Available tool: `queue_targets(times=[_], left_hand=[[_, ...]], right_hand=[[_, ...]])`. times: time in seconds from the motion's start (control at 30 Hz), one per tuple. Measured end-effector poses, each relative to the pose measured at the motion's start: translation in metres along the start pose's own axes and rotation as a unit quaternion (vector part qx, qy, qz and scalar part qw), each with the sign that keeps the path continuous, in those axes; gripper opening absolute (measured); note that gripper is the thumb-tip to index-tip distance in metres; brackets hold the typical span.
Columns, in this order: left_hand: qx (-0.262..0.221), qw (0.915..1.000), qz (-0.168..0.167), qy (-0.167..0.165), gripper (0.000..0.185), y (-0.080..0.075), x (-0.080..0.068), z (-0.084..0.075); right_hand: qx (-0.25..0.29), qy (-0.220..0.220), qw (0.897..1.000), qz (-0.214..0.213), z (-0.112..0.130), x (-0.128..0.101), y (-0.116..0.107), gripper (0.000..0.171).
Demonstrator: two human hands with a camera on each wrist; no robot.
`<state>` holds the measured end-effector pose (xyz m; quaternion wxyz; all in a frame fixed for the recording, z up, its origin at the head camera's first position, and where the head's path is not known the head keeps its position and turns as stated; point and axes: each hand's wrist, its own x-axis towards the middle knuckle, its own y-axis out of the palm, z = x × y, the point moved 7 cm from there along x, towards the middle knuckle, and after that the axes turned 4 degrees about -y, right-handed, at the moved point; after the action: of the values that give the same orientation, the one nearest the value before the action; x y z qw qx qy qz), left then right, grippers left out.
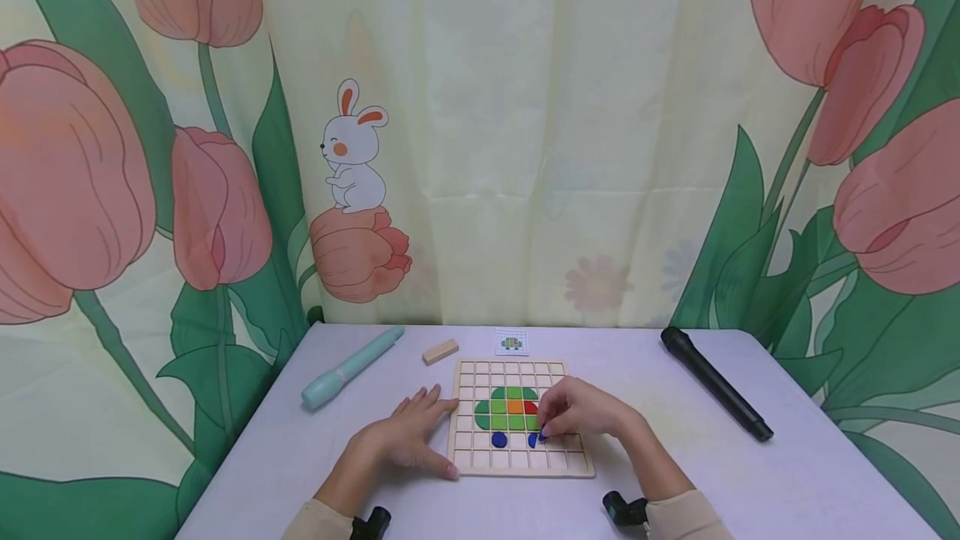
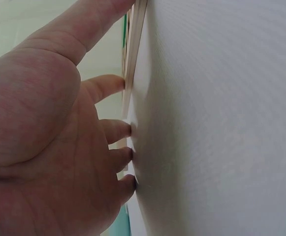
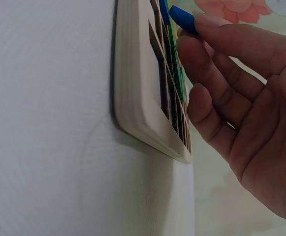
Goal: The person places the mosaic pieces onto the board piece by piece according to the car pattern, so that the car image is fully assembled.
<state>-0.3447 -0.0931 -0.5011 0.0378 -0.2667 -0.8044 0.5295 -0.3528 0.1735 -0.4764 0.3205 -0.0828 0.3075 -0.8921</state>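
A wooden grid board [image 1: 517, 463] lies on the table in front of me, with green, orange and red tiles [image 1: 510, 407] set in its middle cells and a blue round tile [image 1: 499, 439] below them. My right hand [image 1: 581, 411] pinches a second blue tile [image 1: 535, 439] at the board's lower cells; in the right wrist view the blue tile [image 3: 182, 18] sits tilted between thumb and finger over the board [image 3: 138, 88]. My left hand [image 1: 408, 436] lies flat with straight fingers against the board's left edge [image 2: 133, 59].
A teal marker-like pen [image 1: 348, 367] lies at the back left, a small wooden block [image 1: 440, 351] beside it. A small pattern card [image 1: 512, 343] sits behind the board. A black microphone [image 1: 714, 383] lies at the right. A tulip-print curtain hangs behind the table.
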Motion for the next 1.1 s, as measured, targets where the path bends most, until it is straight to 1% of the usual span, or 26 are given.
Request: queue_targets(times=[0.2, 0.33, 0.63, 1.1], left_hand=[[0.005, 1.0000, -0.002, 0.002, 0.111, -0.002, -0.001, -0.001], [0.009, 0.9999, -0.005, 0.004, 0.111, -0.002, 0.000, -0.001], [0.003, 1.0000, 0.000, 0.002, 0.110, 0.000, 0.001, 0.001], [0.003, 1.0000, 0.002, 0.002, 0.111, 0.001, 0.000, 0.001]], right_hand=[[0.006, 0.011, 1.000, 0.010, 0.000, 0.002, 0.006, 0.005], [0.003, 0.010, 1.000, 0.010, 0.002, 0.002, 0.008, 0.006], [-0.008, 0.027, 1.000, 0.006, 0.001, 0.004, 0.011, 0.006], [-0.020, 0.008, 1.000, 0.012, 0.004, 0.003, 0.015, 0.010]])
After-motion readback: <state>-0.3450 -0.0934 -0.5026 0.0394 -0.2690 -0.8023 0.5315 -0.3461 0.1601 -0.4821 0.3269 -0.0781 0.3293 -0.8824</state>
